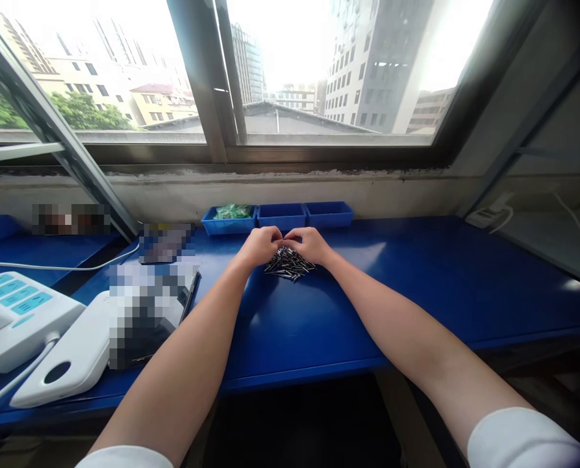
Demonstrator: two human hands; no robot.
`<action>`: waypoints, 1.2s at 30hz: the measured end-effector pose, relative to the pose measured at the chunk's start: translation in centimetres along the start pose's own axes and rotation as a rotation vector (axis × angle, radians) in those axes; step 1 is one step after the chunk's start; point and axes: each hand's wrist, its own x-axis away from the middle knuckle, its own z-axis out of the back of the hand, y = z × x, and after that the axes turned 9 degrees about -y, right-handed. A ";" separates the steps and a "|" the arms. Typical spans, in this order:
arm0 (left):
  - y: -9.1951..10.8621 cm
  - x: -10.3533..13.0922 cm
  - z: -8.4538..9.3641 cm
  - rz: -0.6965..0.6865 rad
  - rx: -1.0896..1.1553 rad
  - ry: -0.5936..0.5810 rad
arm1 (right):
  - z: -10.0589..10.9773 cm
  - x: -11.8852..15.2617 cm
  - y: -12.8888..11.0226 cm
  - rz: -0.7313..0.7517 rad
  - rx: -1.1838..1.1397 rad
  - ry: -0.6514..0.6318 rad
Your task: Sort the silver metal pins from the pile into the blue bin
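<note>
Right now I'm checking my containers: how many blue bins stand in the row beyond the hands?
3, side by side: the left bin, with green contents; the middle bin; the right bin. No further bin in that row seems hidden.

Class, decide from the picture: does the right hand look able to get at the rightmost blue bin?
Probably yes: the right hand, now at the pile of small dark pieces, is close to the open-topped rightmost blue bin, with no obstacle showing between them.

Shiny metal pieces [291, 265], glossy tabletop [302, 335]
</note>
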 end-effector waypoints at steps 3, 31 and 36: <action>0.3 0.1 -0.3 -0.058 0.124 0.067 | 0.5 -0.1 0.0 -0.051 -0.043 0.062; -2.2 -1.1 -0.9 0.170 0.064 0.403 | 3.5 -0.3 3.0 -0.480 0.294 0.382; -2.5 -0.9 -1.2 0.096 -0.064 0.152 | 3.9 0.0 4.1 -0.594 0.508 0.262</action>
